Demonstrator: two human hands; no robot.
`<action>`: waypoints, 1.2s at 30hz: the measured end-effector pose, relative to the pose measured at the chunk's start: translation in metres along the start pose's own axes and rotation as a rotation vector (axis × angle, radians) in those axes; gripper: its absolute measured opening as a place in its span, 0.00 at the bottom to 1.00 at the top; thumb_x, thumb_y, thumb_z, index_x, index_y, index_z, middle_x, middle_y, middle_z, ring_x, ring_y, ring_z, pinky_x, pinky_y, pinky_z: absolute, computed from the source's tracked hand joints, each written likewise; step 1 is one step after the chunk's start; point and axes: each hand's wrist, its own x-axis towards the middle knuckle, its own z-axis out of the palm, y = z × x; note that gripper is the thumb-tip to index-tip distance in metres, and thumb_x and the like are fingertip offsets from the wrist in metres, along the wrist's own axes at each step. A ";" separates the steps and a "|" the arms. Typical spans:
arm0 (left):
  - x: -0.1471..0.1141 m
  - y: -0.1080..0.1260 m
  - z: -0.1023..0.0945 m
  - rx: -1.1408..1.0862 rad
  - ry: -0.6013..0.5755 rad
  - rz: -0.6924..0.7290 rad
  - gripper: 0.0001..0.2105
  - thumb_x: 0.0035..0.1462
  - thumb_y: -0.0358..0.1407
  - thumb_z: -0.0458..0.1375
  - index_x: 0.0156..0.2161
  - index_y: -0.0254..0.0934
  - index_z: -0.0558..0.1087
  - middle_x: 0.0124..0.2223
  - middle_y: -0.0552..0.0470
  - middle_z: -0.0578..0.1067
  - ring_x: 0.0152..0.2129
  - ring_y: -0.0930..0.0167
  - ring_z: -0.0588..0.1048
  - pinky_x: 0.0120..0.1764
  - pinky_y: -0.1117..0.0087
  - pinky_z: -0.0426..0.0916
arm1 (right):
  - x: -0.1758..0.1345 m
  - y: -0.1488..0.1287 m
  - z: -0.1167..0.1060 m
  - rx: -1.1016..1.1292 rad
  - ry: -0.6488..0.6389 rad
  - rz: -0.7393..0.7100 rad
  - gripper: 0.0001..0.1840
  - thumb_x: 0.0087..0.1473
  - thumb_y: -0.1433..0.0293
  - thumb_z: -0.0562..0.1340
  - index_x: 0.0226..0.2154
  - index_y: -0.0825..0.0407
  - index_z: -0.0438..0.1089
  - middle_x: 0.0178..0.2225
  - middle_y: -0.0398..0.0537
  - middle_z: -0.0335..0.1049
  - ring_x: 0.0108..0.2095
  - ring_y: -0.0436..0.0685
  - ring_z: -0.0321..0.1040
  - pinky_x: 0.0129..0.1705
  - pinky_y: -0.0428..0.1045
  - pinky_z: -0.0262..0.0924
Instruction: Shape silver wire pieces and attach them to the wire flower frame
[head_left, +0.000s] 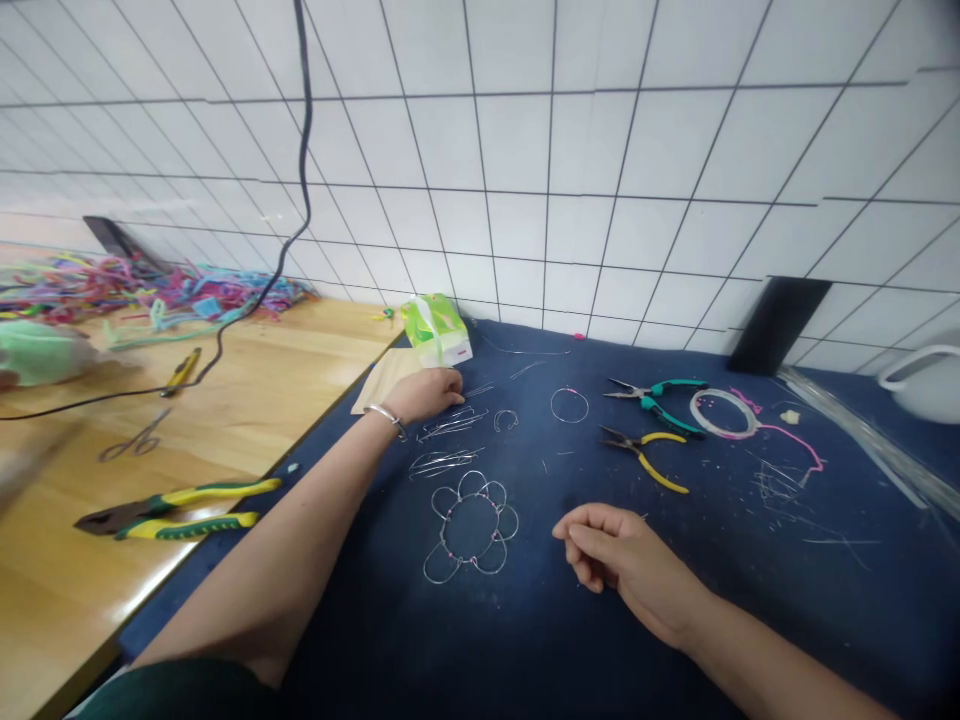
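Observation:
My left hand [431, 393], a silver bangle at its wrist, reaches to the back of the dark blue mat. Its fingers are curled down beside thin wire pieces [480, 389]; what they pinch, if anything, is hidden. Lower right, my right hand [619, 555] hovers with thumb and fingers curled together; I cannot make out anything in it. Between my hands lies a flower-shaped wire frame [472, 528], a ring with looped petals and small pink beads. Behind it are bent wire bundles [448, 460], a small wire ring [505, 421] and a larger plain ring [570, 405].
Teal-handled pliers [660, 395], yellow-handled pliers [649, 458], a white spool [724, 414] and wire scraps [780, 487] lie right. A tissue pack [437, 330] stands at the back. Large pliers [180, 508], scissors [136, 437] and a cutter [181, 372] lie left. A black cable [304, 150] hangs across.

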 end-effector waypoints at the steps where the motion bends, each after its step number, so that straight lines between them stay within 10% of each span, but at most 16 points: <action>1: 0.002 0.000 0.004 -0.012 -0.011 0.003 0.10 0.56 0.41 0.53 0.36 0.35 0.71 0.35 0.49 0.74 0.32 0.68 0.72 0.34 0.69 0.65 | 0.000 0.000 0.000 -0.003 0.000 0.000 0.08 0.54 0.68 0.56 0.34 0.56 0.69 0.26 0.42 0.62 0.23 0.45 0.57 0.25 0.44 0.50; 7: 0.008 -0.002 0.015 -0.050 -0.025 0.001 0.14 0.59 0.36 0.53 0.49 0.33 0.65 0.47 0.45 0.68 0.39 0.67 0.71 0.40 0.60 0.69 | -0.001 -0.001 0.000 -0.017 0.004 0.010 0.08 0.54 0.69 0.56 0.34 0.55 0.69 0.26 0.43 0.63 0.23 0.45 0.58 0.25 0.44 0.50; 14: 0.003 0.001 0.010 -0.050 0.107 -0.061 0.09 0.57 0.36 0.49 0.35 0.37 0.71 0.33 0.49 0.74 0.30 0.67 0.72 0.33 0.69 0.64 | -0.002 -0.002 0.001 -0.036 0.002 0.015 0.08 0.54 0.69 0.56 0.33 0.55 0.69 0.25 0.43 0.63 0.23 0.45 0.58 0.25 0.44 0.51; 36: -0.001 0.014 0.002 -0.027 0.229 -0.026 0.10 0.53 0.35 0.50 0.32 0.37 0.73 0.34 0.49 0.75 0.32 0.67 0.72 0.37 0.70 0.62 | -0.002 -0.001 0.001 -0.071 0.007 -0.002 0.08 0.51 0.67 0.58 0.32 0.54 0.69 0.25 0.42 0.63 0.23 0.46 0.58 0.24 0.43 0.52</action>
